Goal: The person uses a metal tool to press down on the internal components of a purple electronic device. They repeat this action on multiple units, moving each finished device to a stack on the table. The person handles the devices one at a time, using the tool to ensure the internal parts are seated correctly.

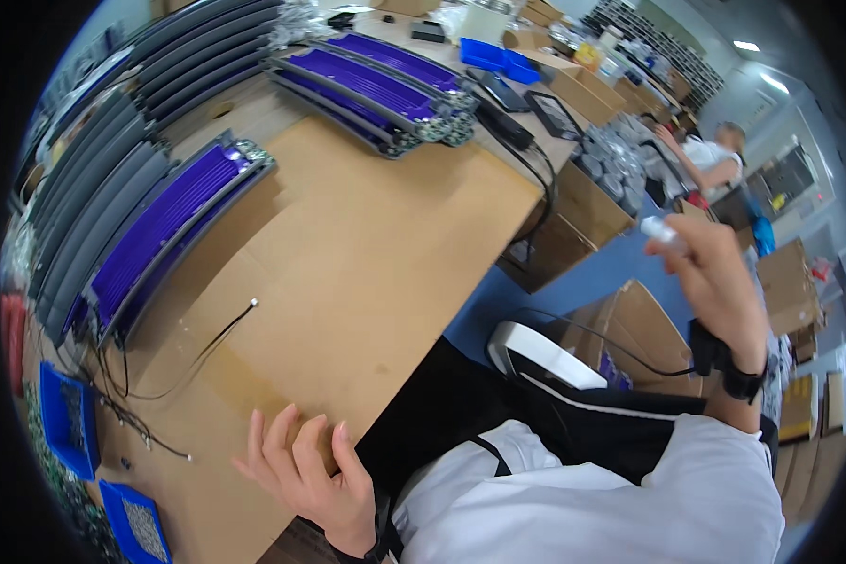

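Observation:
My left hand (315, 475) hovers over the near edge of the brown tabletop (376, 273), palm up, its fingers loosely bent and apart with nothing in them. Out to the right, off the table, my raised right hand (714, 277) pinches a small whitish object (660, 228), too blurred to name. A black strap with a cable circles that wrist. Nearest on the left of the table lies a long grey housing with a purple inner face (164, 230). Thin dark wires with a white connector (254, 303) run out from its lower end.
More grey housings (94, 211) stand stacked along the left, and purple-faced ones (371, 80) lie at the back. Two blue bins (69, 418) (133, 522) hold small parts. Cardboard boxes (573, 221) and a white rounded device (545, 357) are right of the table. Another person (710, 162) works farther off.

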`<state>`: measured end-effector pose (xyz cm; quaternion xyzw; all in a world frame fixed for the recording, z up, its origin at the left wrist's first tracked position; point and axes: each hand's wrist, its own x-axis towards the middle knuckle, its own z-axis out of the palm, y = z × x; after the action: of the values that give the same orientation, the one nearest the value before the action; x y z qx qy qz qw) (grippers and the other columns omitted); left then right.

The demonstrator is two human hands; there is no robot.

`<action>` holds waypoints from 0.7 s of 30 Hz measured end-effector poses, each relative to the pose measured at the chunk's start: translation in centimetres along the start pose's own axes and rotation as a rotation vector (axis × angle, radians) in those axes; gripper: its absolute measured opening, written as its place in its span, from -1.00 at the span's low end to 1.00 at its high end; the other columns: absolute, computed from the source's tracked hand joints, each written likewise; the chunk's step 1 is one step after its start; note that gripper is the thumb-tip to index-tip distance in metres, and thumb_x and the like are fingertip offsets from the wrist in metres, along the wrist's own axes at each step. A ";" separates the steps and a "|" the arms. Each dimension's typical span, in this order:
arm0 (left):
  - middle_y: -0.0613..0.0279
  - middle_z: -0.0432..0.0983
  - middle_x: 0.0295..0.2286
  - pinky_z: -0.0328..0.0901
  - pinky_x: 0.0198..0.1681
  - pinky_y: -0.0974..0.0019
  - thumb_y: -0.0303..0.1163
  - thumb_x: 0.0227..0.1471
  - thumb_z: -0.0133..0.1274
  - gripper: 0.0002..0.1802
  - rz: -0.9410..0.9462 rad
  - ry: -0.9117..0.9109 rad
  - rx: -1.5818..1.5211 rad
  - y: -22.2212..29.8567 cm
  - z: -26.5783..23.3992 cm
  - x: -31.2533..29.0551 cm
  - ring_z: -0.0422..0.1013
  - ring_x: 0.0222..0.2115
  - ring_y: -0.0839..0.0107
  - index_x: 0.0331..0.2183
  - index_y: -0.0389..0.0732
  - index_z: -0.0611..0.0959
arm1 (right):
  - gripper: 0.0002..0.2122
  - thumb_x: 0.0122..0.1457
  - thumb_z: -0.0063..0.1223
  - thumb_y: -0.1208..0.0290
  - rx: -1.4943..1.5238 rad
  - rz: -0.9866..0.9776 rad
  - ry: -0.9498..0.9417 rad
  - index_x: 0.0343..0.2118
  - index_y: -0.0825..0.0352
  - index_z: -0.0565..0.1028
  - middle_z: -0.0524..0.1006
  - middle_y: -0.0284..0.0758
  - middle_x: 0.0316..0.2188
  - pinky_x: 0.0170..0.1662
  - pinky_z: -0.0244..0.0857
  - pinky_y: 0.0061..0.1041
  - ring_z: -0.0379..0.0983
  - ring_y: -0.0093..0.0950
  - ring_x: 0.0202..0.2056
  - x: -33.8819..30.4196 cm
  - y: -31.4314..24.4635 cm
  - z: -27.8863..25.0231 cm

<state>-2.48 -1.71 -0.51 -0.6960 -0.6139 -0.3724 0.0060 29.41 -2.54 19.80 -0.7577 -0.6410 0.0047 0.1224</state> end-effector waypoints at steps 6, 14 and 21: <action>0.18 0.50 -0.17 -0.14 0.16 -0.43 -0.26 0.07 0.13 -0.85 0.120 -0.073 -0.034 -0.6 -0.2 -0.1 0.32 0.04 -0.06 -0.39 -0.12 0.60 | -0.65 0.35 -0.10 0.14 -0.148 0.370 0.355 -0.32 0.34 0.58 0.31 -0.50 -0.66 -0.55 0.05 -0.66 0.19 -0.73 -0.62 -8.3 -1.2 -8.9; 0.21 0.50 -0.15 -0.13 0.14 -0.44 -0.19 0.08 0.13 -0.81 0.206 -0.194 -0.176 -1.1 -1.0 0.3 0.34 0.02 -0.06 -0.37 -0.10 0.60 | -0.57 0.35 -0.14 0.01 -0.228 0.444 0.774 -0.27 0.32 0.57 0.19 -0.56 -0.73 -0.62 -0.07 -0.72 0.07 -0.76 -0.72 -16.6 -1.6 -15.4; 0.19 0.49 -0.14 -0.18 0.16 -0.51 -0.18 0.09 0.12 -0.79 0.218 -0.206 -0.159 -1.7 -1.2 -0.4 0.29 0.08 -0.05 -0.34 -0.12 0.59 | -0.57 0.35 -0.12 0.06 0.273 0.085 0.634 -0.31 0.41 0.55 0.20 -0.58 -0.72 -0.65 -0.10 -0.71 0.04 -0.78 -0.75 -0.9 -3.2 -7.7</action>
<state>-4.56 -2.15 -0.60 -0.7911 -0.5008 -0.3437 -0.0718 27.44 -4.31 27.73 -0.7243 -0.5324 -0.1401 0.4152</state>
